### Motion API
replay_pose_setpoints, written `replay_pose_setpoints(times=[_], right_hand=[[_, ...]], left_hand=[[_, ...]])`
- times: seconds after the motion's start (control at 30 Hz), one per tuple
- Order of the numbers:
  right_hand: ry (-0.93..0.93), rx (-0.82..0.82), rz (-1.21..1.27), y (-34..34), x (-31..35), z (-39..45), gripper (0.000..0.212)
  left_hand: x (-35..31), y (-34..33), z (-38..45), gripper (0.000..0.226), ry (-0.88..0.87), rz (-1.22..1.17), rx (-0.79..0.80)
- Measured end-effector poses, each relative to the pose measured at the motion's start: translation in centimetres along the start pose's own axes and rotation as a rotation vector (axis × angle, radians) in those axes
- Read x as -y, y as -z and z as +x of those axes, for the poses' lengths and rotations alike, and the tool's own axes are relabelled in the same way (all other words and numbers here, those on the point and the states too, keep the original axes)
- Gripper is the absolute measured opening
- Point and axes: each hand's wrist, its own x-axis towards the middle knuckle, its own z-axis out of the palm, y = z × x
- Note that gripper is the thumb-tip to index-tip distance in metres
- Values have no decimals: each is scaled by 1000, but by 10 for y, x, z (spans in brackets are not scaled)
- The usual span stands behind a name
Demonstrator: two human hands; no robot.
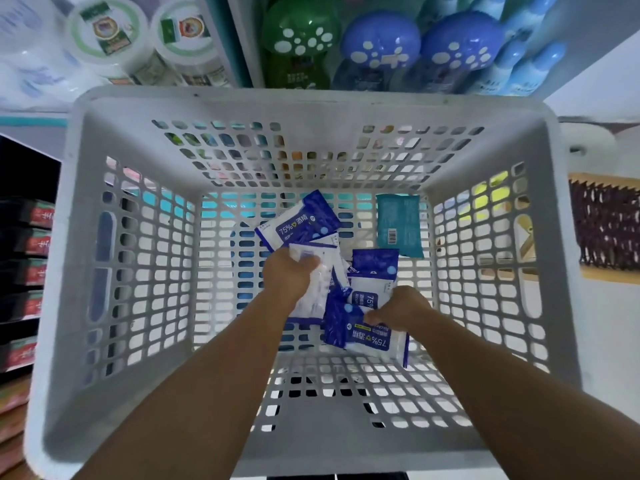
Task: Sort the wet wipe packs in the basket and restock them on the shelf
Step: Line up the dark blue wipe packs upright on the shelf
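Blue-and-white alcohol wipe packs sit in a loose pile on the floor of the grey plastic basket (311, 109). The left hand (287, 275) has its fingers curled around a white-backed pack (320, 289), and the right hand (398, 311) pinches a 75% alcohol pack (367, 341) by its edge. Two more blue packs lie there: one (299, 220) beyond the left hand, one (372, 271) between the hands. So four blue, I think, though they overlap. One teal pack (398, 225) lies apart near the far right corner. Behind the basket: three paw-print bottles, one green (301, 29) and two blue (379, 43).
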Motion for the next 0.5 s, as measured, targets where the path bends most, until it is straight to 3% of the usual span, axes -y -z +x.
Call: replay_pose_setpoints(times=[0.2, 0.3, 0.4, 0.5], right_hand=[[99, -11, 238, -1, -2, -1, 45], [148, -15, 228, 0, -2, -1, 48], [166, -4, 214, 6, -2, -2, 50], [156, 10, 175, 12, 0, -4, 52]], left_hand=[[-4, -17, -8, 72, 206, -266, 49], [-3, -18, -12, 67, 282, -359, 21], [-2, -11, -14, 42, 282, -390, 127], [-3, -1, -16, 38, 197, -363, 202]])
